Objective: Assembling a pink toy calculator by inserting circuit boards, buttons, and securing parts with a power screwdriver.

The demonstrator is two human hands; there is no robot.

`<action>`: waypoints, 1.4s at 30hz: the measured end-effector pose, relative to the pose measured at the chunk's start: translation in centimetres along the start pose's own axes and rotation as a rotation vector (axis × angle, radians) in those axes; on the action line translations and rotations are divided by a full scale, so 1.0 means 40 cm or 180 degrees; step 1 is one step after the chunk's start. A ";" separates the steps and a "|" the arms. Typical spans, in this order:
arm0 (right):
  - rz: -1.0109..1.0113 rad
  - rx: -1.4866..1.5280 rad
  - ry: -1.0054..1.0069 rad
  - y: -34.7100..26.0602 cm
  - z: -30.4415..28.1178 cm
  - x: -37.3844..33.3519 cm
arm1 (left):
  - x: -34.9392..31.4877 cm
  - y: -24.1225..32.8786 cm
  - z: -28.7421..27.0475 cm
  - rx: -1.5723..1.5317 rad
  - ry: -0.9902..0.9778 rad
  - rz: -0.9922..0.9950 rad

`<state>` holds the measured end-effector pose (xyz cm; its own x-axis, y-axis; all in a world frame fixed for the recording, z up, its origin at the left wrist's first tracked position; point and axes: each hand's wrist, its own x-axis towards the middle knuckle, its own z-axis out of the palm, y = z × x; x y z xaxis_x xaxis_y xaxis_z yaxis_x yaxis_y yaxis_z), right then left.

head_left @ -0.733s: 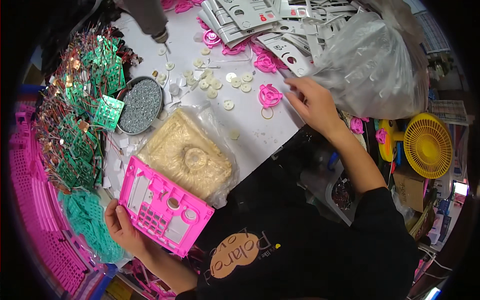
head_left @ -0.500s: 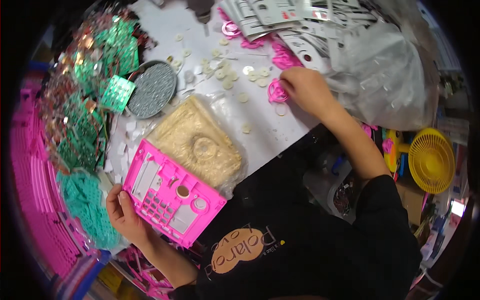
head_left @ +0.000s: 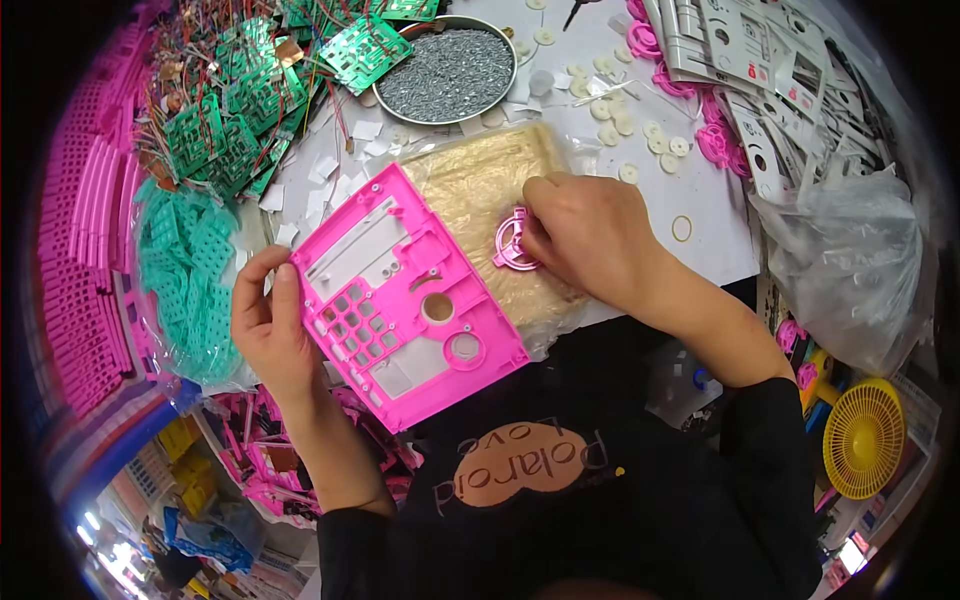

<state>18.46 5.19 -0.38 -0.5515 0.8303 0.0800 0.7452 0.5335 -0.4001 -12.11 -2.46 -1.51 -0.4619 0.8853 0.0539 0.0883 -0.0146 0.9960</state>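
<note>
A pink plastic casing panel [head_left: 455,278], its inner side up with a keypad grid and round openings, lies tilted against a tan padded block [head_left: 490,165] wrapped in clear plastic. My left hand [head_left: 278,335] grips the panel at its left edge, thumb and curled fingers by the corner. Over the block, my right hand [head_left: 600,240] pinches a small pink ring-shaped part [head_left: 512,243] to the right of the panel. Its fingertips are partly hidden behind the knuckles.
Green circuit boards [head_left: 240,115] with wires pile up at the far left, beside a round tin [head_left: 515,75] of small grey pieces. Teal keypads [head_left: 185,245] lie left. White discs [head_left: 610,110], more pink rings [head_left: 715,140] and printed cards [head_left: 740,50] cover the far right.
My right hand has brought the pink ring part from beside the pink pile over the padded block, near the panel. My left hand stays at the panel's edge. The whole view has shifted.
</note>
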 end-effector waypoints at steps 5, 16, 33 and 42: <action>-0.0162 -0.0216 -0.0052 0.012 -0.007 0.010 | 0.013 -0.001 0.020 -0.0031 -0.0257 -0.0050; 0.0598 0.2137 -0.0996 -0.018 -0.127 0.003 | 0.031 0.018 0.140 -0.0027 -0.0890 -0.0096; -0.0206 0.0158 -0.0389 0.058 -0.087 0.005 | 0.115 -0.026 0.253 0.1867 -0.1013 0.1505; -0.0083 -0.0461 -0.0475 0.030 -0.055 -0.020 | 0.018 0.018 0.248 0.2050 -0.1577 0.2462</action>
<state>20.63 5.53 1.08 -0.6128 0.7886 -0.0518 0.7701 0.5811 -0.2633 -3.63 2.79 -1.45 0.3044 0.8314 0.4649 0.7055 -0.5247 0.4764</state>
